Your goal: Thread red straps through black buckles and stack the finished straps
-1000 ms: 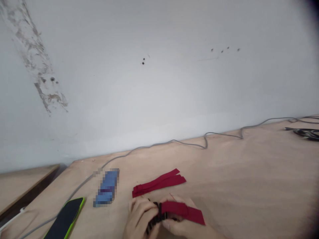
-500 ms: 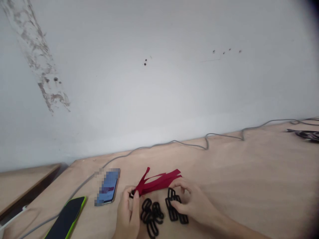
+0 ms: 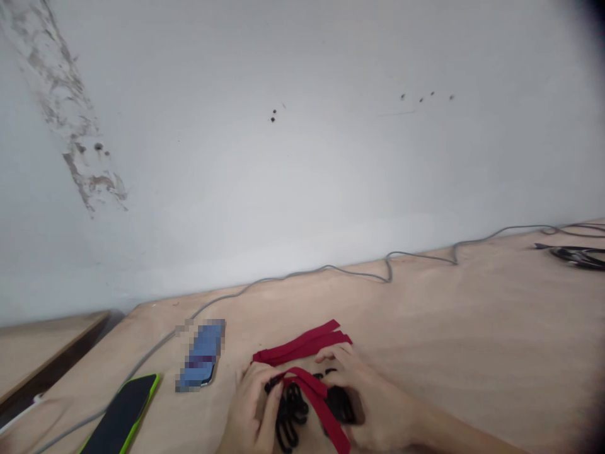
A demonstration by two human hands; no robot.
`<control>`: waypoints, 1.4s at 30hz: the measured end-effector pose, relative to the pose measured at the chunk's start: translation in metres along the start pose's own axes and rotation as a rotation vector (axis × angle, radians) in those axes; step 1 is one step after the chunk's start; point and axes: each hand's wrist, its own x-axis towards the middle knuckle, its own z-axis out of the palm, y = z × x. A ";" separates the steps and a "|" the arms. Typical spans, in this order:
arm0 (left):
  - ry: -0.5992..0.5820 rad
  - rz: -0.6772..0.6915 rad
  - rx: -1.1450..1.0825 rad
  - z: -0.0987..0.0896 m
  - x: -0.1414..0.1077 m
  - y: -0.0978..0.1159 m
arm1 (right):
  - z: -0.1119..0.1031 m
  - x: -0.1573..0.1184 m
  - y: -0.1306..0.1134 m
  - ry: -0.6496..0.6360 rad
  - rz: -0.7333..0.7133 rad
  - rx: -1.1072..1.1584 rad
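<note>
My left hand point(image 3: 253, 407) is closed, pinching one end of a red strap point(image 3: 302, 377) together with a small black buckle point(image 3: 273, 382). The strap arches to the right and its free end hangs down toward the front edge of the view. Curved and blurred, my right hand point(image 3: 373, 397) hovers over flat black buckles point(image 3: 341, 403), partly covering them; its finger and thumb look apart. Between the hands lies a small pile of black hook-shaped pieces point(image 3: 290, 410). Behind them, a bundle of red straps point(image 3: 302, 343) rests on the wooden table point(image 3: 449, 328).
Two phones lie to the left, one with a blurred-out screen point(image 3: 202, 356) and one in a lime-green case point(image 3: 123, 413). A grey cable point(image 3: 283, 277) runs along the wall point(image 3: 321, 189). Coiled black cable point(image 3: 579, 255) sits at the far right.
One red strap has come away from the bundle and now hangs from my left hand, toward the front. My right hand has shifted slightly, over the flat buckles.
</note>
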 end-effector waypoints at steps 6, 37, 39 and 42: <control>-0.051 0.139 -0.043 0.008 -0.005 0.001 | 0.006 0.004 -0.010 0.138 -0.024 0.312; -0.333 -0.198 0.203 -0.018 0.016 -0.039 | -0.029 0.086 0.049 -0.108 0.073 -0.210; -0.438 -0.217 0.181 -0.021 0.024 -0.051 | -0.039 0.082 0.055 -0.179 0.054 -0.238; -0.522 -0.192 0.170 -0.026 0.034 -0.062 | -0.043 0.076 0.056 -0.209 0.021 -0.288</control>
